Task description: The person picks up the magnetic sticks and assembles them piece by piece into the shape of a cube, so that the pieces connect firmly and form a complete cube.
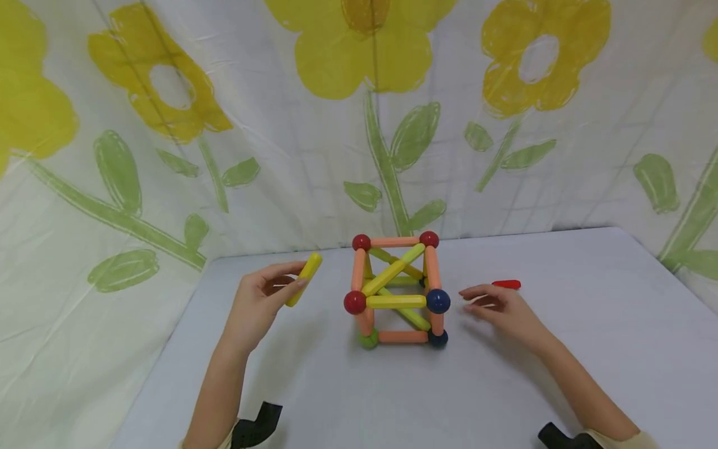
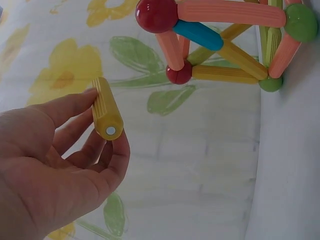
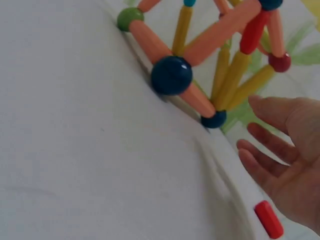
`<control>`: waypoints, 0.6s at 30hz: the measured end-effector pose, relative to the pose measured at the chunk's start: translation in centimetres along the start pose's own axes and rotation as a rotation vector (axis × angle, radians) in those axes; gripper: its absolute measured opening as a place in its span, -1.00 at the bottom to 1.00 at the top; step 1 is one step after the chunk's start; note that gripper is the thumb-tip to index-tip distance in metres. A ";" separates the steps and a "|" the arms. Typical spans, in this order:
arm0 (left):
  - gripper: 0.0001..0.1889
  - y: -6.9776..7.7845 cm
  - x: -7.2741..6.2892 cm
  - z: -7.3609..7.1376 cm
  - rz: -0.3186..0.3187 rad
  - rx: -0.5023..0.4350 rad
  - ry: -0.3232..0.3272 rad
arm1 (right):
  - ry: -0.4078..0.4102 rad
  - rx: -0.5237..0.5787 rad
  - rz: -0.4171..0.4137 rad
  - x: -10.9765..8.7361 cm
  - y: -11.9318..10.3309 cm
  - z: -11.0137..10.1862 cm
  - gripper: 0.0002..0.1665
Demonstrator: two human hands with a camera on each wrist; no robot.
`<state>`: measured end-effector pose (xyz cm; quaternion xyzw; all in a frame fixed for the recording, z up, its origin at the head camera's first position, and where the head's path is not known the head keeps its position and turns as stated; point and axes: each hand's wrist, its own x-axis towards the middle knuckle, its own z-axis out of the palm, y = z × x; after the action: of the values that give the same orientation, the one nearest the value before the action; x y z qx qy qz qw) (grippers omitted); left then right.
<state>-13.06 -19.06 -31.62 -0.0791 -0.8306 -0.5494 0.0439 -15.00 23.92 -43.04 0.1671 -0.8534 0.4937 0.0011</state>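
Observation:
A cube-shaped frame of magnetic rods and balls (image 1: 396, 302) stands mid-table, with orange and yellow rods joined by red, blue and green balls. To its left, my left hand (image 1: 255, 305) pinches a yellow magnetic rod (image 1: 304, 279) between thumb and fingers, above the table. The left wrist view shows a silvery magnet in the end of this rod (image 2: 107, 110). Right of the frame, my right hand (image 1: 507, 315) hovers with loosely bent fingers and nothing in them, apart from the frame. In the right wrist view a blue ball (image 3: 171, 75) is at the frame's near corner.
A short red rod (image 1: 507, 284) lies on the white table (image 1: 348, 399) just behind my right hand. A cloth printed with yellow flowers (image 1: 269, 187) hangs behind the table's back edge.

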 end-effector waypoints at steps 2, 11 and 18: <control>-0.67 -0.2 0.0 0.0 0.039 -0.009 -0.019 | 0.119 -0.128 -0.044 -0.1 0.3 -1.1 -0.64; -0.67 0.1 -0.2 0.2 0.096 -0.025 -0.062 | 0.189 -0.290 -0.019 -0.5 3.3 -4.0 -0.45; -0.67 -0.3 0.0 0.7 0.103 -0.008 -0.105 | 0.180 -0.316 0.071 -1.0 4.4 -3.7 -0.56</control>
<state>-13.08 -18.52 -32.15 -0.1506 -0.8246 -0.5447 0.0279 -15.96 29.31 -45.04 0.0897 -0.9222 0.3661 0.0863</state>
